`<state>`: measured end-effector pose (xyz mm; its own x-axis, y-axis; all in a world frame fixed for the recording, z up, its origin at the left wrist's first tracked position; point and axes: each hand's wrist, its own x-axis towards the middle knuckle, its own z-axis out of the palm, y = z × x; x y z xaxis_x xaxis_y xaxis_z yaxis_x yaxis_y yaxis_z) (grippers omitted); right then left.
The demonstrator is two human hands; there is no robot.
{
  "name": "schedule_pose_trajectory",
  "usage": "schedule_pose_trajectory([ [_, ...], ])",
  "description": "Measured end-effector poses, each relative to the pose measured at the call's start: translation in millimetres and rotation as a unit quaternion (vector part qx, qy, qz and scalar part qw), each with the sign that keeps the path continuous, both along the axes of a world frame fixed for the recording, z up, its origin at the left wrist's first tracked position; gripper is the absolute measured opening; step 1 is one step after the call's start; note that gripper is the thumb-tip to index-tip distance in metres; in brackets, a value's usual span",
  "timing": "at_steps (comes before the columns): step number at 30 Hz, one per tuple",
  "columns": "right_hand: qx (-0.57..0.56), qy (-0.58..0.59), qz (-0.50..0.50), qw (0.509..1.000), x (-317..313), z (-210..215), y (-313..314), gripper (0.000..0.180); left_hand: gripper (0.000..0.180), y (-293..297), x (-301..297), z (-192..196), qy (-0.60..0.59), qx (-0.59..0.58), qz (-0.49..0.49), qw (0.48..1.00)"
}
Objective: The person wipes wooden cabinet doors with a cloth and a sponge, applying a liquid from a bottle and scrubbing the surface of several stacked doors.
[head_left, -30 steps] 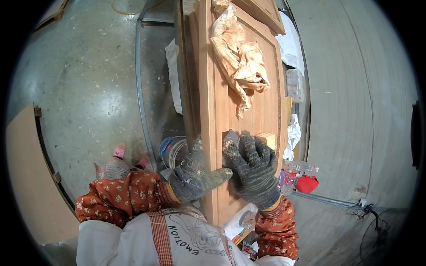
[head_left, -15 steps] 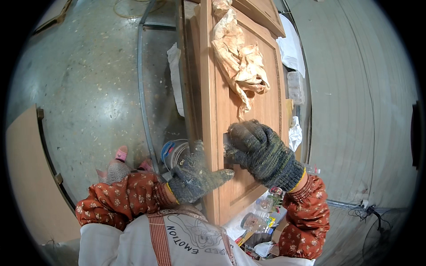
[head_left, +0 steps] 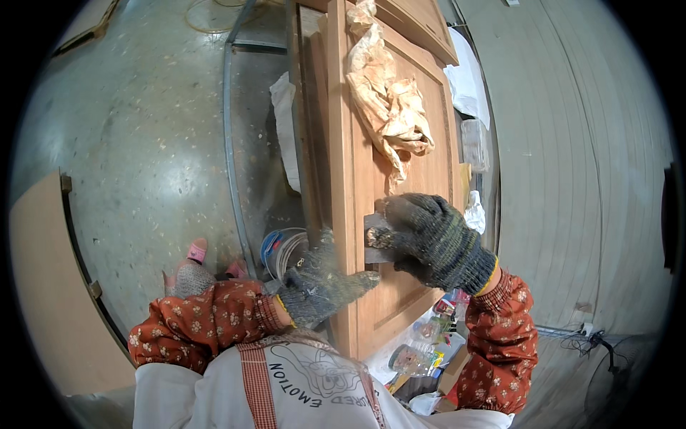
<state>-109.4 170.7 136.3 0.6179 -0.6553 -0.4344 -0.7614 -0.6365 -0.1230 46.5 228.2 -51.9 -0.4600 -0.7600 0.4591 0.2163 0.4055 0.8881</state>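
A framed wooden door panel [head_left: 348, 193] lies in front of me. My left hand [head_left: 314, 289], in a dark knitted glove, holds its near left edge. The thumb rests on top while the fingers, partly smeared by motion, go down the outer side. In a matching glove, my right hand [head_left: 439, 243] is closed on a flat dark grey pad [head_left: 374, 250], which looks like sandpaper. It presses the pad on the panel near the left frame strip. A crumpled, stained cream cloth [head_left: 393, 107] lies on the panel beyond my right hand.
Another wooden panel [head_left: 418, 25] overlaps the far end. A bucket [head_left: 286, 250] stands below the left edge beside a metal frame [head_left: 230, 143]. Plastic bottles [head_left: 407, 360] and other clutter sit at the lower right. White wrapping [head_left: 468, 79] lies along the right side.
My right hand has shifted slightly right, showing more of the grey pad. My left hand stays at the panel's edge. The panel appears slightly farther right in the view.
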Motion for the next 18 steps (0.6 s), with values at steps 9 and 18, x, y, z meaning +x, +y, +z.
schedule_pose_trajectory([
  [9, 0.079, -0.266, -0.544, 0.792, -9.2, 62.6, 43.8, 0.057, 0.072, 18.0, -2.6, 9.7, -0.022, 0.321, -0.034, 0.946],
  [18, 0.201, -0.583, -0.679, 0.397, -18.7, -28.4, 80.8, 0.066, 0.035, 5.4, 3.5, 14.0, 0.044, 0.314, -0.193, 0.928],
])
